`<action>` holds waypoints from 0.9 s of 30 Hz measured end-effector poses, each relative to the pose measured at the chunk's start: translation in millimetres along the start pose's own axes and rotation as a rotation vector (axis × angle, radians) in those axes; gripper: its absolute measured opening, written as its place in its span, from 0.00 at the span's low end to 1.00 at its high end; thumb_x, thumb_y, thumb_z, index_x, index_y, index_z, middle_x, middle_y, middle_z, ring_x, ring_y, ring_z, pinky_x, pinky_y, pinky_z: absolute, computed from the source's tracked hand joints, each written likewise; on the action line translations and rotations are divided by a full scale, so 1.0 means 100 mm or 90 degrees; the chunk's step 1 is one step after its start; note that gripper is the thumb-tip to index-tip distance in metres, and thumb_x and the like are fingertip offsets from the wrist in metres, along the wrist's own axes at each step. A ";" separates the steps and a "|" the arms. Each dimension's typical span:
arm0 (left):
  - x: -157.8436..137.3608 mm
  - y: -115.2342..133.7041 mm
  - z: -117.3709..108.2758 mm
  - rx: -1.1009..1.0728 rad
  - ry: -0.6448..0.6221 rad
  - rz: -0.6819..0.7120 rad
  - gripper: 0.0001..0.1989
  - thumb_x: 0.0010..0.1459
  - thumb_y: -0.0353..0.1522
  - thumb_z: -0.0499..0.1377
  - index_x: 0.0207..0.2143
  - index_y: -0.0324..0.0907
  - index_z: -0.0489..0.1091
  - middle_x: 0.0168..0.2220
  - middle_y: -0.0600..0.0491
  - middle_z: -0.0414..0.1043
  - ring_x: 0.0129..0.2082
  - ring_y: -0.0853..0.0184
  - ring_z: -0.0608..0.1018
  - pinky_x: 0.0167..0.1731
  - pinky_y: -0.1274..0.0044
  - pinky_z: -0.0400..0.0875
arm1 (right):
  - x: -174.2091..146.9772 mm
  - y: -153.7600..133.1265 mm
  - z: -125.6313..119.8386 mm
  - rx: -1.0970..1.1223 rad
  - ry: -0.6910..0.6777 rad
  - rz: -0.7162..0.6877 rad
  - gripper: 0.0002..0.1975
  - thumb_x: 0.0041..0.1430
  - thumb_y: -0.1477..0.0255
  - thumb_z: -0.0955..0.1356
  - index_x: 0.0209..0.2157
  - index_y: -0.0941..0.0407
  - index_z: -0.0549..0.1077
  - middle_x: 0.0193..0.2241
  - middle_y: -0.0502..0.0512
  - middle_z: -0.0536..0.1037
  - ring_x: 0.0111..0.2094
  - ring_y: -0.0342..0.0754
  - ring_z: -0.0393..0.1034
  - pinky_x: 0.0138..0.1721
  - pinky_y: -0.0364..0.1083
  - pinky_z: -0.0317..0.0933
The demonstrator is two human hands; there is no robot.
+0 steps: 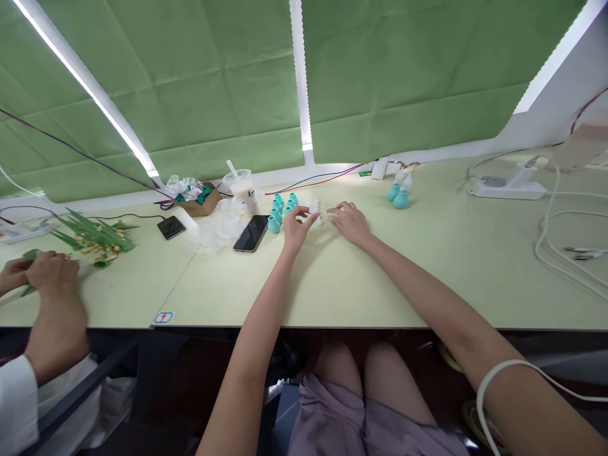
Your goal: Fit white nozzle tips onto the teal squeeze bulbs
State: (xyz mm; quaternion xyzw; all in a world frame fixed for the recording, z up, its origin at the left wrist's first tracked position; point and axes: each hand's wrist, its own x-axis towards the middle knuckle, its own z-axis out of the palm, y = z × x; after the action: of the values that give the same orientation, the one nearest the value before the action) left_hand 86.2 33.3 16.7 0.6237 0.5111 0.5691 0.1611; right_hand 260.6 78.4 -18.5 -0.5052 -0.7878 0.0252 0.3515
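My left hand (297, 229) is closed in a pinch at a small white pointed nozzle (314, 204), beside a row of white nozzles (323, 213) on the table. From the other side, my right hand (350, 221) reaches to the same row, palm down with fingers apart, its fingertips close to or touching the pieces. Several teal rubber bulbs (274, 221) with open necks stand in rows just left of my left hand, which partly hides them. Farther right, two teal bulbs (400, 199) have white nozzles on top.
Left of the bulbs lie a phone (251, 234), crumpled clear plastic (216, 228), a drink cup (244, 190) and a cardboard box (202, 201). A co-worker's hands (47, 272) hold green stems at far left. A power strip (510, 183) and white cables (546, 221) lie right.
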 end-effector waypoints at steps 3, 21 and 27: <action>0.01 -0.03 -0.01 -0.003 -0.002 0.001 0.16 0.47 0.43 0.65 0.32 0.42 0.69 0.32 0.53 0.74 0.29 0.70 0.75 0.27 0.79 0.67 | -0.01 0.02 0.02 -0.108 -0.031 -0.077 0.14 0.59 0.70 0.64 0.45 0.50 0.75 0.46 0.60 0.70 0.47 0.57 0.57 0.42 0.52 0.53; -0.06 0.05 -0.02 0.125 -0.117 0.103 0.07 0.51 0.37 0.63 0.29 0.44 0.70 0.31 0.55 0.75 0.29 0.68 0.74 0.34 0.74 0.68 | 0.06 -0.27 -0.48 0.346 0.092 0.034 0.12 0.54 0.59 0.67 0.34 0.52 0.76 0.33 0.52 0.77 0.31 0.47 0.65 0.33 0.46 0.57; -0.11 0.09 0.01 0.106 -0.138 0.118 0.08 0.52 0.38 0.62 0.30 0.44 0.69 0.31 0.54 0.75 0.29 0.68 0.73 0.32 0.75 0.67 | -0.23 -0.41 -0.63 0.304 0.091 -0.022 0.11 0.54 0.59 0.68 0.31 0.50 0.77 0.32 0.51 0.78 0.31 0.48 0.64 0.34 0.47 0.58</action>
State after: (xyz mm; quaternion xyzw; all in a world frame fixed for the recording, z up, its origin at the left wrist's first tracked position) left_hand 93.3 21.1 17.9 0.7374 0.4761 0.4663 0.1098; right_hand 270.3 19.9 32.9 -0.3950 -0.7410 0.1687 0.5162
